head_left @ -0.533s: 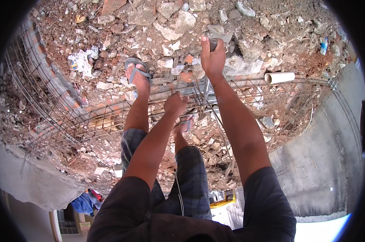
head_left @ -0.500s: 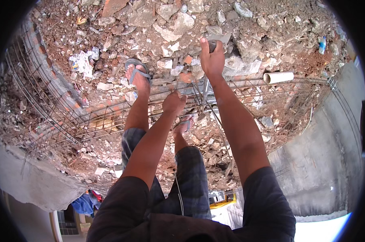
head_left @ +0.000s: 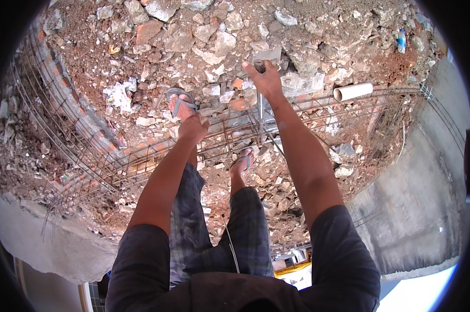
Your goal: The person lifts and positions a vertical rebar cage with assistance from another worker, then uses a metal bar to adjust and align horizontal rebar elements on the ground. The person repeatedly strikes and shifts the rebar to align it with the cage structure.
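Note:
My right hand (head_left: 266, 82) is closed around a dark, round-ended handle (head_left: 259, 64), thumb stretched along its side. Below that hand a slim metal bar (head_left: 261, 109) runs down toward the rebar; whether it belongs to the handle I cannot tell. Just beyond the fingers lies a flat grey piece (head_left: 270, 53). My left hand (head_left: 193, 129) hangs in front of my left foot, above the rebar cage (head_left: 162, 156). Its fingers are curled and partly hidden, so anything inside them does not show.
Broken stone and brick rubble (head_left: 214, 41) cover the ground. The rebar cage crosses between my sandalled feet beside a brick-edged trench. A white pipe (head_left: 353, 92) lies to the right. Grey concrete walls (head_left: 412, 208) stand at both sides, and a blue bottle (head_left: 401, 41) lies far right.
My left hand has moved left, away from the middle of the rebar, to in front of my left foot. My right hand has shifted slightly left, still around the handle. The view has shifted a little.

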Action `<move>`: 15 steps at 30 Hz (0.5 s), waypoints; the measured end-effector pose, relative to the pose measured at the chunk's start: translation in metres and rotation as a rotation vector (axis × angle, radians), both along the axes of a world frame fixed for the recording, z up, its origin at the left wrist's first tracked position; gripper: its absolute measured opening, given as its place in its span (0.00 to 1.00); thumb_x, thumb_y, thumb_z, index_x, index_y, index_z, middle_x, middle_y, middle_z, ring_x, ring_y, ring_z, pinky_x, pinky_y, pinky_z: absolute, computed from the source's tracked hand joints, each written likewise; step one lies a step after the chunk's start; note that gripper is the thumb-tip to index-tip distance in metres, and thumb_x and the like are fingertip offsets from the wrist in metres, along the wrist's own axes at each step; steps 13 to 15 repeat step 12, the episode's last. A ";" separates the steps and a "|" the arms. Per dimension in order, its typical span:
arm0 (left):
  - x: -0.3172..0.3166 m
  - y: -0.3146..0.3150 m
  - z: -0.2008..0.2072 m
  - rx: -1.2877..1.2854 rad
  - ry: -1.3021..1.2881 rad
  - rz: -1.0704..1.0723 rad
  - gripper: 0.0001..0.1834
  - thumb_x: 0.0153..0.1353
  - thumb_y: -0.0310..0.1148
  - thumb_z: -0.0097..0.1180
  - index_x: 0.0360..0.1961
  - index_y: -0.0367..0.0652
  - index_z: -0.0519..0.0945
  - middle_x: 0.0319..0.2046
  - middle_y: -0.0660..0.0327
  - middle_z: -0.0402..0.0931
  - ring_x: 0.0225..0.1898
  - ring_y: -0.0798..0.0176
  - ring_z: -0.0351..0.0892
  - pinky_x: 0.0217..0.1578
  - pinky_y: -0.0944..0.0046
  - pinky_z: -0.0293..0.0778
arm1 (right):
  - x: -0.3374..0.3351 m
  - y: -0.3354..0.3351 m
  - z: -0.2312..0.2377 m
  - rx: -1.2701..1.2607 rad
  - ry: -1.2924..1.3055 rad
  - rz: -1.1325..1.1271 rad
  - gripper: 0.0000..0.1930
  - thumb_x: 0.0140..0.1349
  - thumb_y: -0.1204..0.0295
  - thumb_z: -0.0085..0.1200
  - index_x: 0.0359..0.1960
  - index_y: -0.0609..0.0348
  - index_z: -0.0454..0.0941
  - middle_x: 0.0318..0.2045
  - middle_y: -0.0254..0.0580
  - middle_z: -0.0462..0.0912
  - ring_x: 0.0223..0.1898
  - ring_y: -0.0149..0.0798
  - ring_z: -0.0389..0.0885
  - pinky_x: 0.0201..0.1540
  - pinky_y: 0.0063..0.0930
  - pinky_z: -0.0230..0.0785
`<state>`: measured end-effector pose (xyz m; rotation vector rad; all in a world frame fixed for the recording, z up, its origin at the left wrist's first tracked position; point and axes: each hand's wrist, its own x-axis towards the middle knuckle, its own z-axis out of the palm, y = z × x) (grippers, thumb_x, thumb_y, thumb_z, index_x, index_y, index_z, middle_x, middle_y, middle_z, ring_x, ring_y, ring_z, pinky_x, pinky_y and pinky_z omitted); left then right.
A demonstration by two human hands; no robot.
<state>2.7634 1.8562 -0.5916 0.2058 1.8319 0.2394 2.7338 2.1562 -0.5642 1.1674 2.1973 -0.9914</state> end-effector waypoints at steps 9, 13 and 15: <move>0.001 -0.057 0.018 -0.075 -0.173 -0.091 0.37 0.66 0.56 0.53 0.70 0.44 0.69 0.58 0.42 0.78 0.62 0.42 0.78 0.61 0.45 0.74 | 0.039 -0.014 0.024 0.025 0.058 -0.204 0.49 0.54 0.38 0.69 0.62 0.71 0.70 0.47 0.58 0.82 0.48 0.53 0.83 0.54 0.41 0.74; -0.020 -0.063 0.062 -0.108 -0.097 -0.117 0.39 0.67 0.56 0.52 0.73 0.45 0.66 0.66 0.43 0.71 0.67 0.45 0.73 0.66 0.48 0.69 | 0.024 -0.031 0.034 0.125 0.062 -0.168 0.43 0.58 0.42 0.67 0.61 0.71 0.71 0.49 0.61 0.81 0.49 0.54 0.82 0.55 0.41 0.74; -0.020 -0.063 0.062 -0.108 -0.097 -0.117 0.39 0.67 0.56 0.52 0.73 0.45 0.66 0.66 0.43 0.71 0.67 0.45 0.73 0.66 0.48 0.69 | 0.024 -0.031 0.034 0.125 0.062 -0.168 0.43 0.58 0.42 0.67 0.61 0.71 0.71 0.49 0.61 0.81 0.49 0.54 0.82 0.55 0.41 0.74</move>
